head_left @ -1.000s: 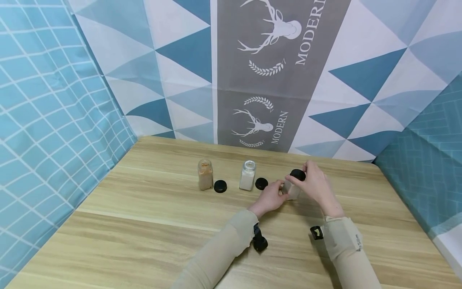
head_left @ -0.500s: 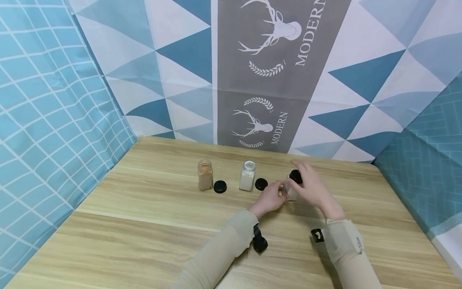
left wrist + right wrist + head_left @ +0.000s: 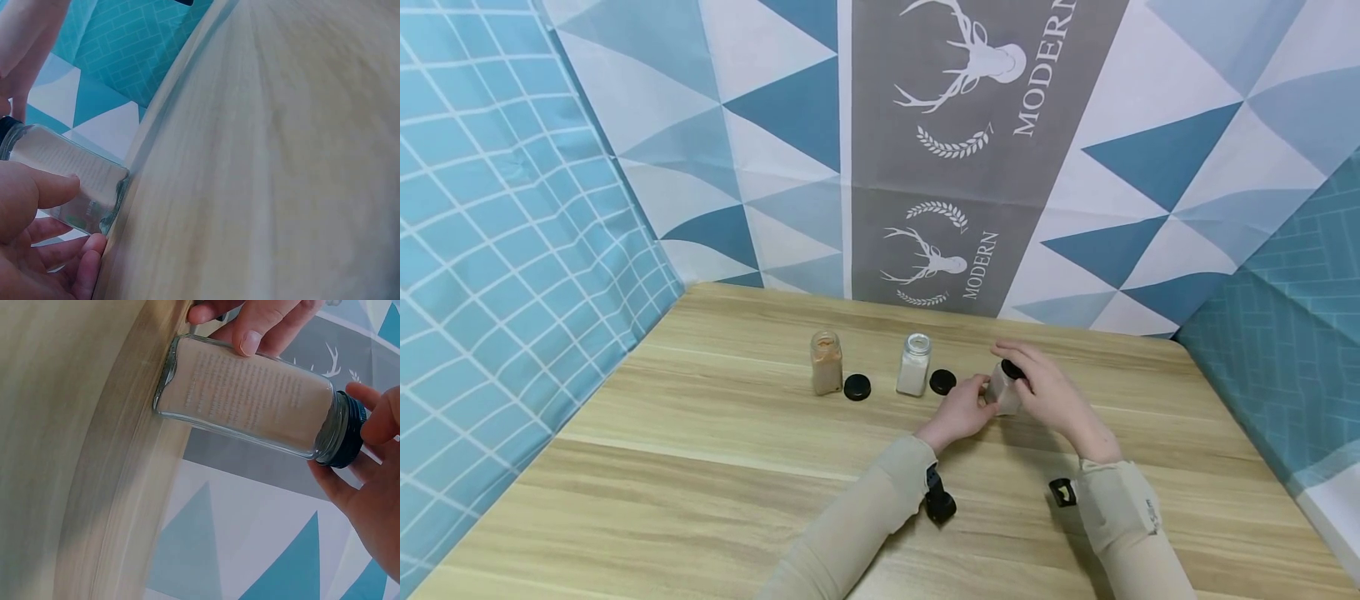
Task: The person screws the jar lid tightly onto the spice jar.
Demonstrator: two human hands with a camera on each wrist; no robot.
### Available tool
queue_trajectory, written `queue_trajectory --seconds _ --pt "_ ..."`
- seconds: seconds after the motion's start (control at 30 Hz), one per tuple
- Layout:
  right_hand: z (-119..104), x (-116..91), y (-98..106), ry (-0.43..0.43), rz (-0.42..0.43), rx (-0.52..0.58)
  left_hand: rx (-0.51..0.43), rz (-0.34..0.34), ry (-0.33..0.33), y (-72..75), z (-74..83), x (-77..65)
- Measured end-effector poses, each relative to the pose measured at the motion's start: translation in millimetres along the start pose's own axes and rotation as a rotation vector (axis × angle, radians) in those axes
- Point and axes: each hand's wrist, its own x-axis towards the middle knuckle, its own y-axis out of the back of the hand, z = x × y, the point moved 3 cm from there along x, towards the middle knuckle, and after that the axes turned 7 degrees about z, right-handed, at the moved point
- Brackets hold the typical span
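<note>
A square glass jar (image 3: 250,394) of pale powder, with raised lettering on its side, stands at the right of the group. My left hand (image 3: 961,408) grips its lower body, thumb on one face and fingers round the far side, as the left wrist view shows. Around the black lid (image 3: 351,432) at its neck curl the thumb and fingers of my right hand (image 3: 1054,400). In the head view that hand partly hides the lid (image 3: 1011,368).
Left of the hands stand an uncapped jar of white powder (image 3: 913,371) and an uncapped jar of orange-brown powder (image 3: 827,371). Beside each lies a black lid (image 3: 943,382), the other lid (image 3: 857,387) being farther left. A patterned backdrop (image 3: 805,150) rises behind the wooden table (image 3: 700,467).
My right hand has turned and shifted slightly, its fingers moving left over the lid and then down round it. The lid sits a little lower. My left hand keeps its place on the jar.
</note>
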Motion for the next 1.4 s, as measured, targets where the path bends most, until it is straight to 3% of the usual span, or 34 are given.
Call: queue_trajectory --seconds 0.6,1.07,1.4 --pt "2.7 -3.5 -0.7 0.001 0.047 -0.022 -0.001 -0.009 0.009 -0.8 0.0 -0.6" --pt "5.5 -3.2 -0.2 0.007 0.145 -0.165 -0.021 -0.004 0.011 -1.0 -0.9 -0.7" --pt "7.9 -2.7 0.9 -0.024 0.173 -0.235 0.016 0.000 0.006 -1.5 -0.6 -0.2"
